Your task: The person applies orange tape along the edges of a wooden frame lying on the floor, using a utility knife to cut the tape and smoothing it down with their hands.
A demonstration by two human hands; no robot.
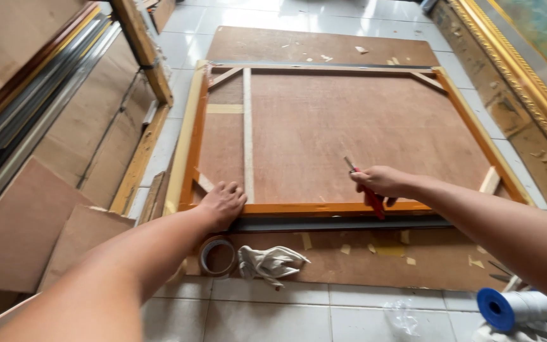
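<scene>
- Right hand [381, 180] closed around a red-handled cutter [367, 192]; the handle pokes out below the fist, the metal tip just above it. Whether the tip touches the board cannot be told.
- Left hand [223, 202] flat, fingers spread, pressing on the near left corner of the wooden frame [324, 208]; it grips nothing. The palm hides the corner joint.
- Frame lies face down on a plywood sheet [324, 44] on the tiled floor [273, 313]. Its brown backing board [349, 133] fills the opening, with a pale tape strip [247, 126] running up the left side.
- A dark strip [349, 223] shows under the near rail; its material is unclear.
- Tape roll [215, 254] sits just below the left hand, partly hidden by the forearm. White gloves [267, 261] lie crumpled beside it.
- Blue-cored roll [520, 308] is cut off at the lower right edge; clear plastic [403, 315] near it is hard to read.
- Gilt frame [527, 76] at the right is cropped by the picture edge.
- Stacked boards and mouldings [45, 114] lean at the left, tops out of view.
</scene>
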